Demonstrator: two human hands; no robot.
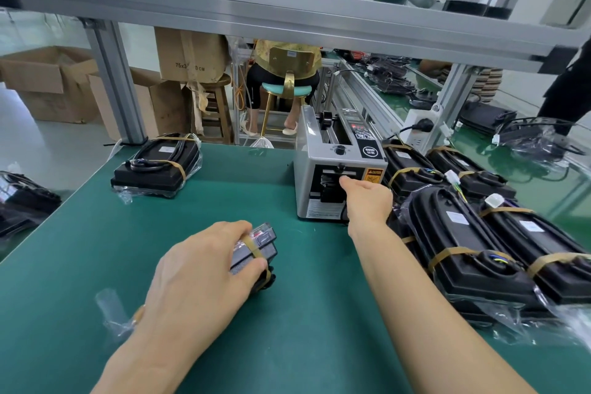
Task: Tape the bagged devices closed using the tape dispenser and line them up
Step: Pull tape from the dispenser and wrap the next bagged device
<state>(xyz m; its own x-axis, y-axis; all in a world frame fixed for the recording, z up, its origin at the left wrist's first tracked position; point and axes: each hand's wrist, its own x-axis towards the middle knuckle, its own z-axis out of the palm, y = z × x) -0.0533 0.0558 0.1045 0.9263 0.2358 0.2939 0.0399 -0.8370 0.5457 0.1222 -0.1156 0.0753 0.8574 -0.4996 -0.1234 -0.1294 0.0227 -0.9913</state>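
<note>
Nearest, the left hand (204, 269) grips 1 bagged device (256, 249) on the green mat (96, 233), fingers curled over its top. Beyond, the right hand (367, 198) reaches into the mouth of 1 tape dispenser (332, 169); whether its fingertips pinch tape cannot be told. 4 taped devices (473, 243) lie lined up at right, 1 far device (158, 163) at left.

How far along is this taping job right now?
One bagged device already lies at the far left of the green mat. The left hand grips another device while the right hand reaches into the tape dispenser slot. Several bagged devices wait on the right.
</note>
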